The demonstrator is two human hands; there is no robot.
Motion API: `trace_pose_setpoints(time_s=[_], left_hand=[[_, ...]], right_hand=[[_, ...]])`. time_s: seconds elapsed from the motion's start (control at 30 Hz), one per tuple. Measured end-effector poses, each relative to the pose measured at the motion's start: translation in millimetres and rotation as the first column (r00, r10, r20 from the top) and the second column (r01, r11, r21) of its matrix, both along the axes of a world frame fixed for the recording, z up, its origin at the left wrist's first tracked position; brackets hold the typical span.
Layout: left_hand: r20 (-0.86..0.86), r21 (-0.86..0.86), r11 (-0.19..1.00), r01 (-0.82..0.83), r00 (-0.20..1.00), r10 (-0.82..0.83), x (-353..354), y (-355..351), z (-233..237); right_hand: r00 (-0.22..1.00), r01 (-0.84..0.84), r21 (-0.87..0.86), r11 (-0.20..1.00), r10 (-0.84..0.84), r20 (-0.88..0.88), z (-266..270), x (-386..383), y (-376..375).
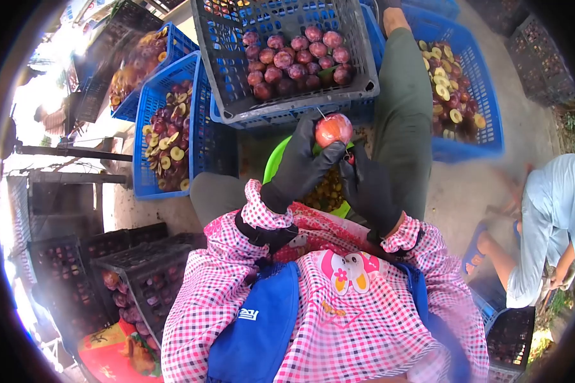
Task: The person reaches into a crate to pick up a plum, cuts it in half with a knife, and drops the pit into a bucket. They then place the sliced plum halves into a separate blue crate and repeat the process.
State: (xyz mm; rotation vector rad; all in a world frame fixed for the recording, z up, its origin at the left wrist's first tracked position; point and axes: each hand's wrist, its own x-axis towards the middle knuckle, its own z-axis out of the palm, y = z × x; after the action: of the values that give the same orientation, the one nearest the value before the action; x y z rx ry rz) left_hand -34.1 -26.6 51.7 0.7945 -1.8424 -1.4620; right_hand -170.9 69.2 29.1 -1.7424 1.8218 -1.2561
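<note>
My left hand (300,169), in a black glove, holds a red plum (333,129) between thumb and fingers. Close beside it on the right, my right hand (369,191), also gloved in black, has its fingers closed near the plum's lower edge around a small reddish object, mostly hidden. Below both hands is a green basin (276,159) with small yellowish-brown pieces in it. Just beyond my hands, a black crate (287,113) holds several whole plums (283,60).
Blue crates with cut plums stand at the left (198,127) and right (473,150). Black crates (128,281) of plums are at the lower left. Another person (552,210) bends at the far right. My knees flank the basin.
</note>
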Motion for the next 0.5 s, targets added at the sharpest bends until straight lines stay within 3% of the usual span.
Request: trace_pose_setpoints(time_s=[0.07, 0.1, 0.13, 0.23, 0.27, 0.3, 0.33, 0.4, 0.43, 0.5], left_hand=[[-0.173, 0.226, 0.973, 0.045, 0.985, -0.006, -1, -3, 6], [-0.419, 0.469, 0.863, 0.189, 0.907, 0.029, -1, -2, -7], [-0.415, 0.476, 0.859, 0.187, 0.909, 0.031, 0, -1, -12], [-0.289, 0.446, 0.888, 0.108, 0.957, 0.029, 0, -4, -16], [-0.091, 0.074, 0.997, 0.011, 0.996, -0.004, 4, -7, -16], [0.109, -0.326, 0.946, -0.004, 0.993, 0.042, 6, -11, -15], [0.106, -0.331, 0.944, -0.003, 0.994, 0.040, 8, -19, -19], [0.218, -0.362, 0.930, 0.055, 0.975, 0.027, 11, -27, -26], [0.221, -0.358, 0.932, 0.058, 0.975, 0.025, 13, -24, -31], [-0.009, 0.056, 0.997, 0.047, 0.999, -0.046, 9, -19, -19]], right_hand=[[0.999, -0.022, -0.011, 1.000, 0.023, 0.033, 1, -1, -6], [0.997, -0.040, -0.006, 0.999, 0.040, 0.072, 0, 0, -6], [0.996, -0.039, 0.001, 0.999, 0.039, 0.077, -1, 1, -4], [1.000, -0.020, -0.026, 0.999, 0.020, 0.007, 1, 0, -5], [0.994, -0.048, 0.020, 0.999, 0.046, 0.095, 2, 0, -4], [0.981, -0.075, 0.058, 0.995, 0.064, 0.184, 2, 0, -4], [0.982, -0.073, 0.052, 0.996, 0.063, 0.180, 0, -5, -8], [0.762, -0.346, 0.373, 0.861, 0.025, 0.647, -4, -14, -15], [0.760, -0.346, 0.376, 0.860, 0.022, 0.650, -3, -14, -8], [0.951, -0.103, 0.186, 0.977, 0.042, 0.307, 24, -15, 0]])
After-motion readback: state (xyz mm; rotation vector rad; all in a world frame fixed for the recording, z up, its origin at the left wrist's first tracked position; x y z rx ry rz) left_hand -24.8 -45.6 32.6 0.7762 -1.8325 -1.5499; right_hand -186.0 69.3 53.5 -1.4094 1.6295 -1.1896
